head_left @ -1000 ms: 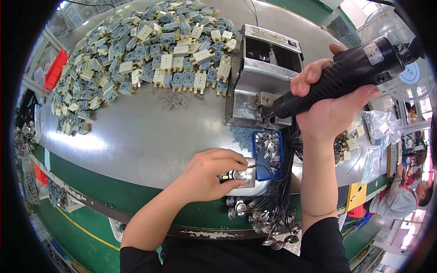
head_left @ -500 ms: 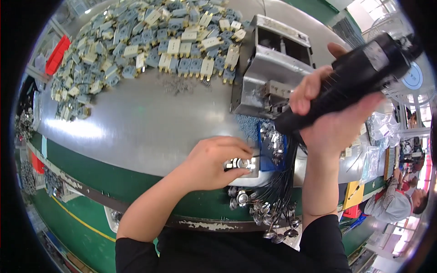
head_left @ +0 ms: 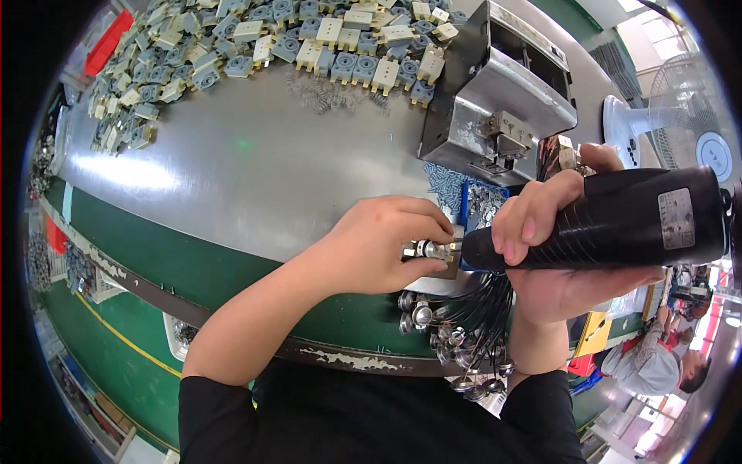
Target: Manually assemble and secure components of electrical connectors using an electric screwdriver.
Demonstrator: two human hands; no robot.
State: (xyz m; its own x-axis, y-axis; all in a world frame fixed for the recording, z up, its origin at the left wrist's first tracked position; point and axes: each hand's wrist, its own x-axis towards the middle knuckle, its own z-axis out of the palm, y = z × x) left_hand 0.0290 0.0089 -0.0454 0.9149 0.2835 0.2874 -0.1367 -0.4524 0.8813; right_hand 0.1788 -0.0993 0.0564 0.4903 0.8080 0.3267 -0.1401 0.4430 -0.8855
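Note:
My right hand is wrapped round a black power screwdriver, which lies nearly level with its nose pointing left. Between the thumb and fingers of my left hand sits a small round metal part, low over the table's front edge. The screwdriver's tip meets or nearly meets that part; whether they touch I cannot tell. Just behind, a blue tray of small metal pieces is partly covered by my right hand. Black wires with round silver ends hang over the edge below my hands.
Many grey and cream switch-like blocks are heaped at the back left. Loose springs lie before them. A metal fixture stands behind the tray, beside small bluish screws. A fan and another person are at the right.
The screwdriver has come down and swung from a slant to nearly level, its nose now at the part in my left hand. The view has shifted slightly.

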